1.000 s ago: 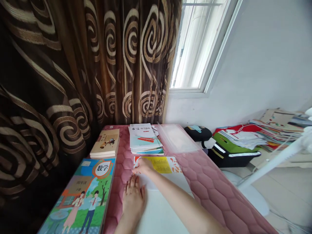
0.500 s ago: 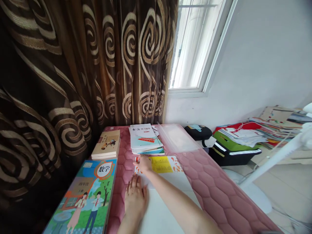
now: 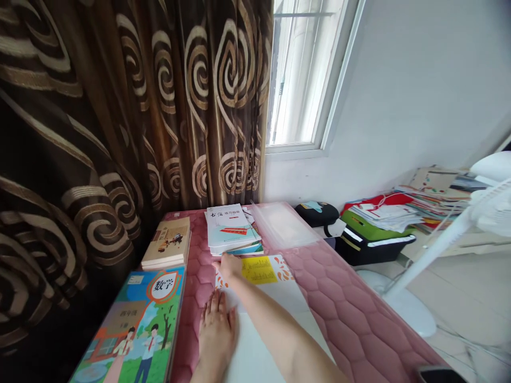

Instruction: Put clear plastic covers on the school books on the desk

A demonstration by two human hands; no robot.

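Observation:
A mostly white book (image 3: 275,311) lies on the pink quilted table cover, with a yellow printed panel and orange leaf shapes at its far end. A pale whitish layer hides most of its nearer part. My left hand (image 3: 217,330) rests flat along its left edge, fingers stretched away from me. Just beyond, my right hand (image 3: 230,267) is closed at the far left corner, fingers curled down and partly hidden. The right forearm crosses over the book diagonally. Left of my left hand is a blue-green maths textbook (image 3: 136,324).
Beyond the hands stand a small stack of tan books (image 3: 167,242), a pile of white-covered books (image 3: 231,229) and clear plastic sheets (image 3: 285,226). A black case (image 3: 317,214) sits at the table's right edge. A white fan (image 3: 431,255) stands right; a dark object (image 3: 439,374) lies near right.
The view has turned slightly right, bringing a dark object into the lower right corner. Both hands keep nearly the same places on the book, the right one still at its far left corner.

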